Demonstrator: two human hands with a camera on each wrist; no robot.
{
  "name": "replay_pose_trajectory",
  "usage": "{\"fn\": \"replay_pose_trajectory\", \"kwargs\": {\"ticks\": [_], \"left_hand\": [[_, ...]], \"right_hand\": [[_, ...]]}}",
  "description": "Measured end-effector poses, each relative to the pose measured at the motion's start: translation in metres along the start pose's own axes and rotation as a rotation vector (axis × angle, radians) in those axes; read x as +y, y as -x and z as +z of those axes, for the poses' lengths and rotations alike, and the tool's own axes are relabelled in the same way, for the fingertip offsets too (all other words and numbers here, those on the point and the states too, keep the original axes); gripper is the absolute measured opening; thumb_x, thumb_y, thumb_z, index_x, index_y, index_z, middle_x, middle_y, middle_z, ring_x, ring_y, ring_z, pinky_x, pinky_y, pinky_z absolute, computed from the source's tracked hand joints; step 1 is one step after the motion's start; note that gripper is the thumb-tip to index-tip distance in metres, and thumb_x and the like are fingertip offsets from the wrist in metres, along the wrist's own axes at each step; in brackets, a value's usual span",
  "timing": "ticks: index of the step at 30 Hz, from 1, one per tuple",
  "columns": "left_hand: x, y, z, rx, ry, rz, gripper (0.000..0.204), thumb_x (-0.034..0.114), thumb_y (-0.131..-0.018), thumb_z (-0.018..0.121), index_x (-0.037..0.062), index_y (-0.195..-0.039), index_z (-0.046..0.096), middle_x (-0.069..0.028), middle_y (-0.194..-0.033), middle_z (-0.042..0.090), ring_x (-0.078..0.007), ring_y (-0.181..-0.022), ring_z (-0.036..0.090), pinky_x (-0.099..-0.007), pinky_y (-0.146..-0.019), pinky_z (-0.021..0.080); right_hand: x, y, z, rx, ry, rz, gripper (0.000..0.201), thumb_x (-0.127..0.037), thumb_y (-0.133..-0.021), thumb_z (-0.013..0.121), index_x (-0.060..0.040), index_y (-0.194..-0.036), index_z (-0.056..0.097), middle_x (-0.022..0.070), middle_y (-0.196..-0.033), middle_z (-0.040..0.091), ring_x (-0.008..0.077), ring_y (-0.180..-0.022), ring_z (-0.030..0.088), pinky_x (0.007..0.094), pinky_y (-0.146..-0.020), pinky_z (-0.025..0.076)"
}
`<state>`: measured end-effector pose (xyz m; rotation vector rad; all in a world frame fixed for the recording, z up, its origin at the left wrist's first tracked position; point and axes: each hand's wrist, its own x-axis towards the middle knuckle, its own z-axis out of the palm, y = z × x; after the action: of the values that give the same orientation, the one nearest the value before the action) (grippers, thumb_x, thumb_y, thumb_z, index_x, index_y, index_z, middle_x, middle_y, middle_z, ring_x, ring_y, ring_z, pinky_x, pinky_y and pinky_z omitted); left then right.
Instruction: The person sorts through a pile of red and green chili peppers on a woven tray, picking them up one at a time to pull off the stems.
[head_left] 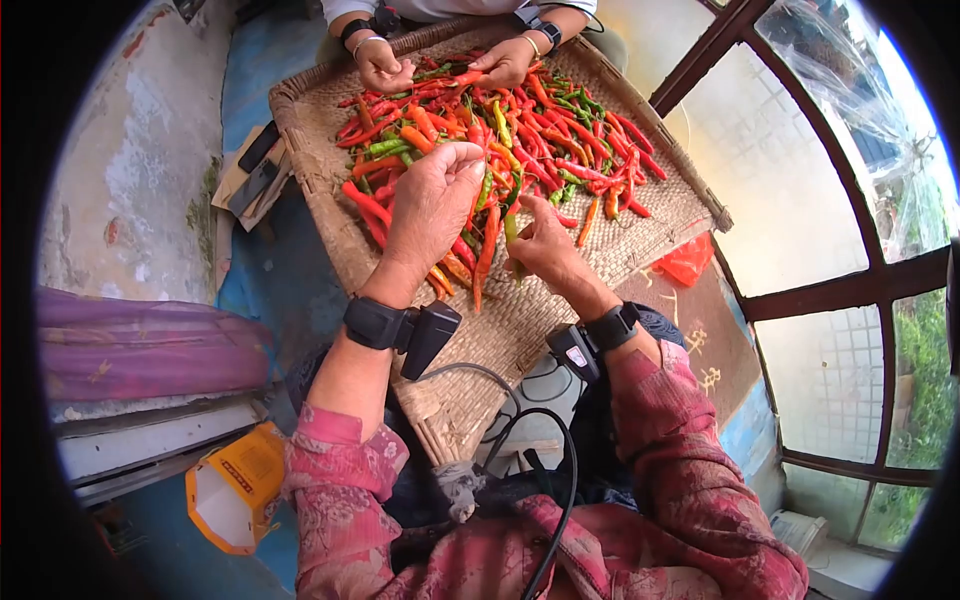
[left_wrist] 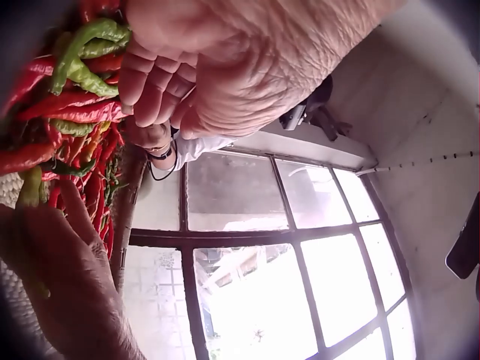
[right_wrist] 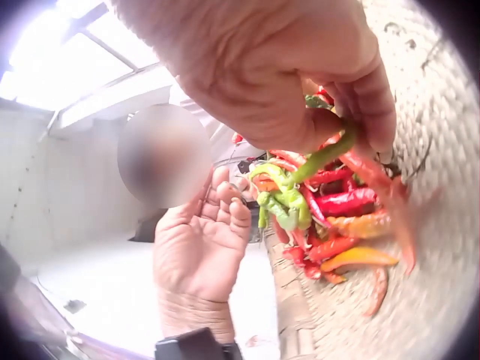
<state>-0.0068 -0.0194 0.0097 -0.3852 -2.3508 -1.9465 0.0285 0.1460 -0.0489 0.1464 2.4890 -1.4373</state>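
My right hand (head_left: 548, 240) pinches a green chili pepper (right_wrist: 328, 157) between thumb and fingers, low over the near side of the pile. My left hand (head_left: 432, 208) hovers to its left above red chili peppers (head_left: 487, 255). In the right wrist view, the left hand (right_wrist: 201, 259) shows its palm, with fingers loosely bent and nothing between them. Red, orange and green chilies are heaped on a woven tray (head_left: 455, 370). Close to my right hand's pepper lie light green chilies (right_wrist: 289, 206) and an orange one (right_wrist: 360, 257).
Across the tray another person's hands (head_left: 505, 62) work at the far side of the pile. A red plastic bag (head_left: 686, 260) lies right of the tray. Windows (head_left: 770, 170) line the right side. A yellow and white container (head_left: 238, 485) stands at lower left. A cable (head_left: 570, 450) hangs between my forearms.
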Motion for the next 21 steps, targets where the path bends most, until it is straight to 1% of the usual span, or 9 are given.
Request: {"fn": "replay_pose_trajectory", "kwargs": {"ticks": [2,6,8,10,12,14,18,20,21], "left_hand": [[-0.002,0.000,0.002,-0.009,-0.029,-0.002,0.023,0.014,-0.086,0.057,-0.0032,-0.102,0.060,-0.0112,-0.088,0.066,-0.0136,-0.078,0.063,-0.0267,-0.071,0.050],[-0.002,0.001,0.004,-0.034,-0.115,-0.010,0.024,0.016,-0.086,0.057,-0.0030,-0.101,0.060,-0.0130,-0.088,0.066,-0.0161,-0.078,0.064,-0.0285,-0.071,0.050],[-0.002,0.001,0.005,-0.036,-0.119,-0.003,0.024,0.016,-0.086,0.057,-0.0027,-0.101,0.061,-0.0131,-0.088,0.066,-0.0165,-0.078,0.064,-0.0286,-0.070,0.050],[-0.005,0.002,0.004,-0.040,-0.128,-0.001,0.024,0.016,-0.086,0.057,-0.0025,-0.101,0.061,-0.0133,-0.088,0.066,-0.0168,-0.077,0.064,-0.0288,-0.070,0.050],[-0.007,0.001,0.004,-0.038,-0.099,0.011,0.023,0.016,-0.086,0.058,-0.0027,-0.099,0.061,-0.0128,-0.086,0.066,-0.0169,-0.076,0.064,-0.0288,-0.069,0.050],[-0.006,0.000,0.004,-0.041,-0.095,0.011,0.023,0.016,-0.086,0.057,-0.0028,-0.099,0.061,-0.0127,-0.086,0.066,-0.0166,-0.075,0.064,-0.0287,-0.069,0.050],[-0.008,0.001,0.003,-0.048,-0.091,-0.003,0.021,0.015,-0.086,0.057,-0.0028,-0.097,0.061,-0.0124,-0.084,0.066,-0.0163,-0.074,0.064,-0.0286,-0.068,0.050],[-0.005,0.004,0.003,-0.047,-0.104,0.009,0.021,0.016,-0.086,0.057,-0.0027,-0.096,0.061,-0.0122,-0.083,0.066,-0.0163,-0.074,0.064,-0.0287,-0.068,0.050],[-0.002,0.005,0.003,-0.050,-0.120,0.020,0.021,0.017,-0.086,0.057,-0.0026,-0.095,0.061,-0.0121,-0.082,0.066,-0.0163,-0.074,0.064,-0.0287,-0.067,0.050]], "right_hand": [[-0.002,0.008,0.003,-0.066,-0.493,0.046,0.072,0.000,-0.075,0.054,0.0039,-0.138,0.018,0.0118,-0.074,0.056,0.0165,-0.059,0.058,0.0292,-0.054,0.049],[-0.001,0.000,0.019,-0.037,-0.585,0.199,0.085,-0.009,-0.075,0.069,0.0075,-0.138,0.015,0.0120,-0.074,0.055,0.0153,-0.055,0.055,0.0286,-0.052,0.048],[0.002,-0.008,0.025,-0.026,-0.487,0.235,0.087,-0.018,-0.071,0.076,0.0068,-0.135,0.022,0.0154,-0.082,0.058,0.0196,-0.066,0.059,0.0311,-0.062,0.050],[0.007,-0.013,0.036,0.251,-0.011,-0.022,0.084,-0.022,-0.068,0.079,0.0054,-0.131,0.029,0.0177,-0.094,0.058,0.0231,-0.081,0.060,0.0325,-0.071,0.050],[0.017,-0.018,0.039,0.196,-0.067,0.048,0.085,-0.023,-0.066,0.080,0.0039,-0.129,0.031,0.0186,-0.102,0.058,0.0241,-0.091,0.059,0.0326,-0.078,0.049],[0.033,-0.027,0.047,0.289,-0.011,-0.094,0.083,-0.018,-0.066,0.077,0.0032,-0.131,0.029,0.0177,-0.099,0.059,0.0217,-0.086,0.060,0.0315,-0.071,0.051],[0.001,-0.003,0.032,0.201,-0.374,0.040,0.057,-0.010,-0.071,0.060,0.0049,-0.122,0.040,0.0117,-0.086,0.057,0.0181,-0.068,0.058,0.0274,-0.051,0.048],[-0.004,0.009,0.022,0.138,-0.423,0.055,0.045,-0.010,-0.072,0.054,0.0048,-0.114,0.045,0.0103,-0.083,0.056,0.0167,-0.067,0.057,0.0269,-0.054,0.048],[0.001,0.010,0.021,0.245,-0.381,-0.066,0.045,-0.009,-0.074,0.054,0.0035,-0.116,0.045,0.0112,-0.090,0.056,0.0181,-0.070,0.058,0.0277,-0.059,0.048]]}}
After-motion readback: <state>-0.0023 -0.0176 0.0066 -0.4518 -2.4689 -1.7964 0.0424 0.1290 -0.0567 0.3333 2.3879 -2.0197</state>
